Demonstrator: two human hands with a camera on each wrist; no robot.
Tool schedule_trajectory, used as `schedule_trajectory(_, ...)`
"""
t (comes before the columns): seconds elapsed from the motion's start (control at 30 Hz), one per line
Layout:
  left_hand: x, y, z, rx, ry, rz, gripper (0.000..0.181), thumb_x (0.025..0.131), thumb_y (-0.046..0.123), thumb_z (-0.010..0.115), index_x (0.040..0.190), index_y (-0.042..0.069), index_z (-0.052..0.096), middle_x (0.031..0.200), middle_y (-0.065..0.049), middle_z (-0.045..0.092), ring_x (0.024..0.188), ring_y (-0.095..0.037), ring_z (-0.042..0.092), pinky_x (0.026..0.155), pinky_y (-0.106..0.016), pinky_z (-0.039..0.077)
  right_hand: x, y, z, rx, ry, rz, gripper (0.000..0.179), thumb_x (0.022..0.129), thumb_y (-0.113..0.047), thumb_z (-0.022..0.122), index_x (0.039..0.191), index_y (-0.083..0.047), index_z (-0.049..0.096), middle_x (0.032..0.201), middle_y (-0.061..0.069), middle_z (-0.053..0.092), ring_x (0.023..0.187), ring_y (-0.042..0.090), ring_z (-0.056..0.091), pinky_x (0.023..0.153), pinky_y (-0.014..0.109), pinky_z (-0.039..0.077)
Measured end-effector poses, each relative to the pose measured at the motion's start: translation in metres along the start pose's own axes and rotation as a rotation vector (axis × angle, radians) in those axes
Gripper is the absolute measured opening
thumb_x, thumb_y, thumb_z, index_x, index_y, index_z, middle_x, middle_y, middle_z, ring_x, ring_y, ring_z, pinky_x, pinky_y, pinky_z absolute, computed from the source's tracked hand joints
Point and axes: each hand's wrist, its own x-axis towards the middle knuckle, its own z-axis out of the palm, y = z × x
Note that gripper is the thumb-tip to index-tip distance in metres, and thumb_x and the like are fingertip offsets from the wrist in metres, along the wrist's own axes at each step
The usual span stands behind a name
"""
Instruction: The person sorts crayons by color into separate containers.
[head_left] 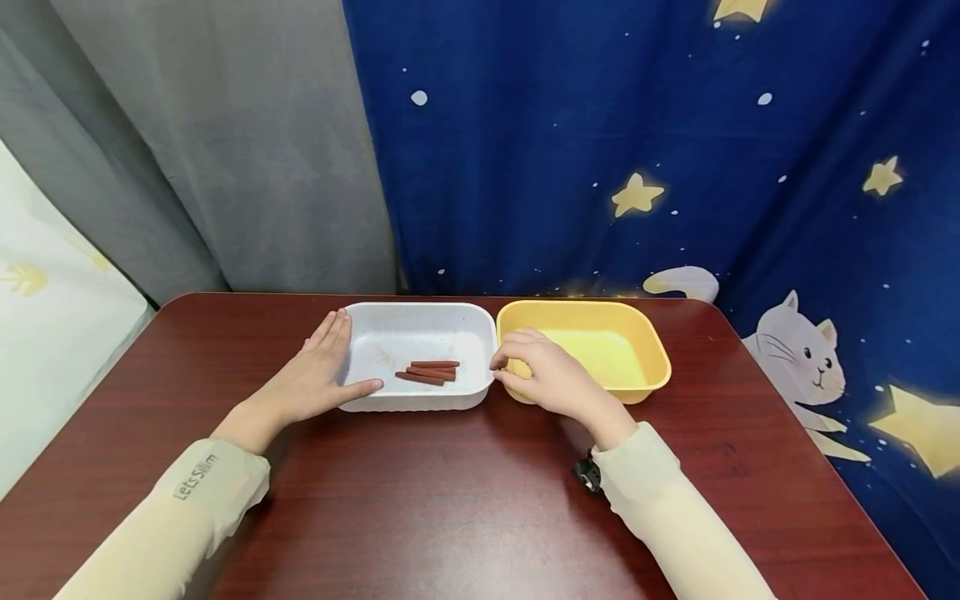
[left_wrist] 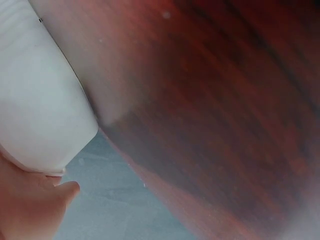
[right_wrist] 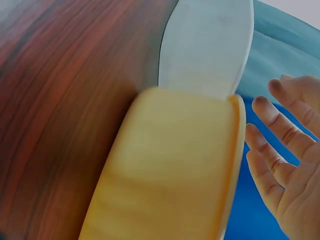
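A white plastic tub (head_left: 420,403) stands near the table's far edge with several short reddish-brown sticks (head_left: 425,377) lying in its front right part. Along its left rim lies my left hand (head_left: 318,379), fingers straight and thumb reaching over the front left corner. Touching the white tub on the right is a yellow plastic tub (head_left: 651,358). My right hand (head_left: 551,375) hovers over the yellow tub's left end, fingertips close to the white tub's right rim. In the right wrist view its fingers (right_wrist: 287,135) are loosely bent, with nothing visible between them.
Both tubs stand on a dark red-brown wooden table (head_left: 450,508). Grey curtain (head_left: 285,167) and blue star-patterned curtain (head_left: 525,167) hang right behind the table's far edge. A dark watch-like object (head_left: 587,473) sits at my right cuff.
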Motion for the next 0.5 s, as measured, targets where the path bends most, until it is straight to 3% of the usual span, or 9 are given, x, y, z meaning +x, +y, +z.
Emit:
schedule_trajectory(0.23,-0.001,0.001,0.0,-0.005,0.0,0.003,0.115,0.09,0.067,0.057,0.155,-0.008,-0.001,0.165,-0.024,-0.003,0.155,-0.037,-0.007,0.124,-0.055,0.008,-0.025,0.008,-0.015,-0.01,0.05,0.064,0.01,0.094,-0.022,0.069,0.101,-0.016,0.072,0.1,-0.006,0.066,0.103,0.014,0.057,0.095,0.036,0.049)
schedule_trajectory(0.5,0.0,-0.002,0.001,0.0,0.004,0.007,0.115,0.09,0.067,0.056,0.155,-0.008,-0.001,0.166,-0.023,-0.003,0.155,-0.037,-0.008,0.124,-0.055,0.008,-0.055,0.027,-0.031,-0.037,0.117,0.142,0.028,0.094,-0.03,0.069,0.117,-0.015,0.071,0.117,0.001,0.069,0.115,0.021,0.058,0.103,0.044,0.046)
